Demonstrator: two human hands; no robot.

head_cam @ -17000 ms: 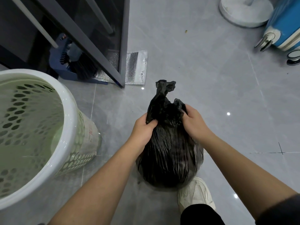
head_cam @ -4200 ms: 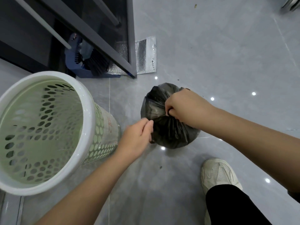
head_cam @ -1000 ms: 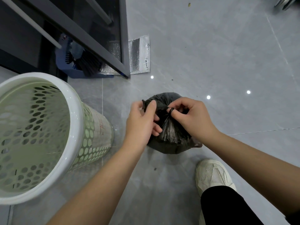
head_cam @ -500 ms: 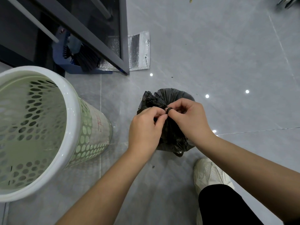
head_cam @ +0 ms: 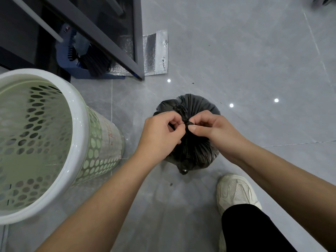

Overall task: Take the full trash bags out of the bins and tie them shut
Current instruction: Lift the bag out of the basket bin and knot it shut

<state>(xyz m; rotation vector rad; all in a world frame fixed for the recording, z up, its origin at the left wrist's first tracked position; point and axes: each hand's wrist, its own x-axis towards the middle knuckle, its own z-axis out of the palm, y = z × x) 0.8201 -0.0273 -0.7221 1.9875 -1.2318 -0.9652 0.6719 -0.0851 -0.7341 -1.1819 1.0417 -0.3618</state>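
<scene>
Left hand, right hand: fingers curled in pinches, meeting | pale green perforated plastic bin: apart, leftward | black plastic trash bag: on floor, directly beneath hands | twisted bag neck: upright, pinched from both sides, equally near each; tightening likely needs sideways pull apart.

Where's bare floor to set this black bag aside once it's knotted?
Widest bare tile lies right of and beyond the black bag. A narrower strip runs between bag and green bin. Crowded: far left, with dustpan and foil sheet; the shoe sits near right.
</scene>
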